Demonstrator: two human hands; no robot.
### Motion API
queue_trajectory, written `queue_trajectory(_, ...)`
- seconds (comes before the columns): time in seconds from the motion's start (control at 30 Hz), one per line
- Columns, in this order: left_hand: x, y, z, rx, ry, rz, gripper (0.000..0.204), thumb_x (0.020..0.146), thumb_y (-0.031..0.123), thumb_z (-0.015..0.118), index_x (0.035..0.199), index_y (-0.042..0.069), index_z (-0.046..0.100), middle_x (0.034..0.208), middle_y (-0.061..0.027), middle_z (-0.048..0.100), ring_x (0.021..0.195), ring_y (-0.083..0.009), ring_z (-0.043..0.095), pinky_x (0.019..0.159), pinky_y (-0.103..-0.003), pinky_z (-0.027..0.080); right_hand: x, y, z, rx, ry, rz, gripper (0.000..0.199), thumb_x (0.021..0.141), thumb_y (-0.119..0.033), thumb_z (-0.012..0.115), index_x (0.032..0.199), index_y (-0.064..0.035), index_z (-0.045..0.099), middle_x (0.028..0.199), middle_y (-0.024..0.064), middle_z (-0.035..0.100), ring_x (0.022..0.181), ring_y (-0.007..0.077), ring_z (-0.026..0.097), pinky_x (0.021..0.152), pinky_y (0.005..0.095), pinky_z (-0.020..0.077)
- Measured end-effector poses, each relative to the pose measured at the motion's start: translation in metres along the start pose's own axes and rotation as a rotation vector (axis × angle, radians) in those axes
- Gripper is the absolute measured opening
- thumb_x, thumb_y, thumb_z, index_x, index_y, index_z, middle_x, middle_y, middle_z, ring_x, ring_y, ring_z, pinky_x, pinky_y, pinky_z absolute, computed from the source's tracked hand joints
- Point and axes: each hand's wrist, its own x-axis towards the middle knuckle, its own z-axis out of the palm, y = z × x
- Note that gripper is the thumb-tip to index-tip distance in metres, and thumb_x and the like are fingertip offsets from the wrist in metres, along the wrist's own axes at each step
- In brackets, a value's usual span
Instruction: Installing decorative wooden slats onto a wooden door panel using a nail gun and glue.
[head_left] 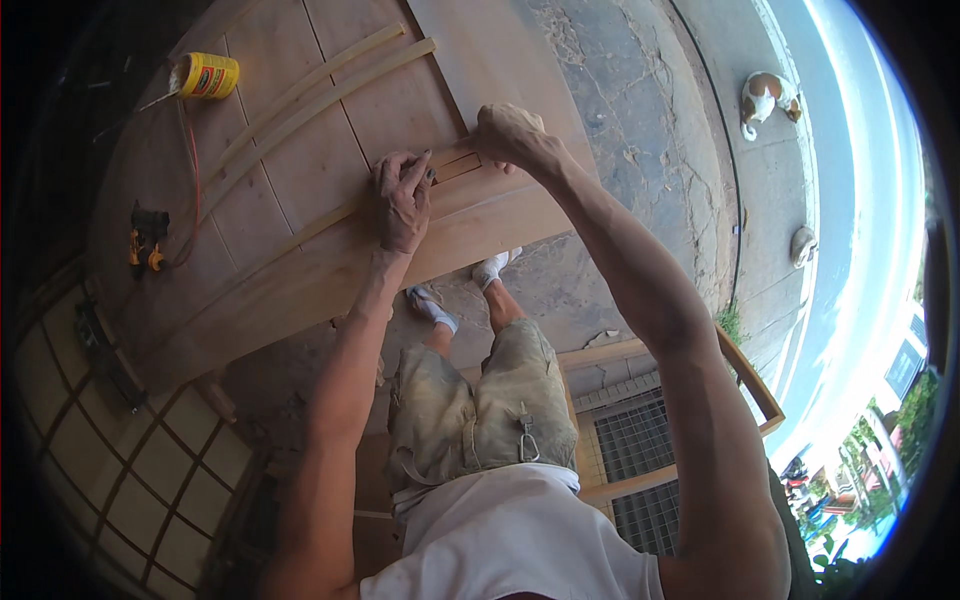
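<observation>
A large wooden panel (270, 175), made of boards within a raised frame, lies in front of me. A thin wooden strip (328, 224) runs along the panel's near side and passes under my left hand (402, 200). The bent fingers of that hand are closed at the strip, beside a narrow slot-like outline (458, 167) in the wood. My right hand (512, 135) is closed in a fist near the panel's right edge, at the strip's far end. What it grips is mostly hidden. Two more thin strips (335, 93) lie across the boards further away.
A yellow can (210, 76) lies tipped over at the far left of the panel. A black and yellow tool (148, 240) and an orange cord (196, 160) are nearer. A brown and white dog (768, 100) lies by the road (850, 150). Behind my legs stands a wooden frame (630, 485).
</observation>
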Motion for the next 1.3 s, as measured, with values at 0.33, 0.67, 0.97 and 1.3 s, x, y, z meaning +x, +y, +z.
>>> queue_trajectory(0.33, -0.018, 0.020, 0.008, 0.106, -0.047, 0.061, 0.084, 0.091, 0.054, 0.080, 0.150, -0.002, 0.056, 0.164, -0.0233, 0.046, 0.157, -0.0419, 0.038, 0.131, -0.064, 0.020, -0.029, 0.047, 0.044, -0.523, 0.451, -0.724, 0.070, 0.082, -0.035, 0.090, 0.136, -0.0010, 0.062, 0.141, 0.0188, 0.058, 0.137, 0.0357, 0.054, 0.105, 0.0436, 0.0533)
queue_trajectory(0.67, -0.021, 0.055, 0.028, -0.115, -0.056, 0.003, 0.134, 0.064, 0.068, 0.090, 0.163, -0.003, 0.034, 0.162, -0.0239, 0.043, 0.155, -0.0425, 0.035, 0.133, -0.064, 0.017, -0.031, 0.039, 0.052, -0.494, 0.388, -0.759, 0.094, 0.069, -0.031, 0.096, 0.144, 0.0039, 0.051, 0.142, 0.0200, 0.052, 0.140, 0.0400, 0.047, 0.116, 0.0503, 0.0435)
queue_trajectory(0.97, -0.010, 0.059, 0.035, 0.008, -0.033, -0.048, 0.130, 0.063, 0.069, 0.093, 0.159, -0.001, 0.041, 0.145, -0.0223, 0.052, 0.137, -0.0419, 0.049, 0.121, -0.060, 0.032, -0.010, 0.039, 0.047, -0.460, 0.363, -0.828, 0.076, 0.071, -0.027, 0.092, 0.130, 0.0069, 0.059, 0.128, 0.0180, 0.056, 0.123, 0.0378, 0.052, 0.109, 0.0465, 0.0474)
queue_trajectory(1.3, -0.004, 0.061, 0.020, 0.007, -0.080, -0.104, 0.116, 0.069, 0.059, 0.093, 0.159, 0.005, 0.045, 0.149, -0.0185, 0.050, 0.141, -0.0391, 0.046, 0.124, -0.061, 0.031, 0.037, 0.049, -0.027, 0.081, 0.105, -0.588, 0.030, 0.107, -0.022, 0.065, 0.129, -0.0056, 0.076, 0.110, 0.0136, 0.080, 0.098, 0.0241, 0.075, 0.082, 0.0383, 0.0601)
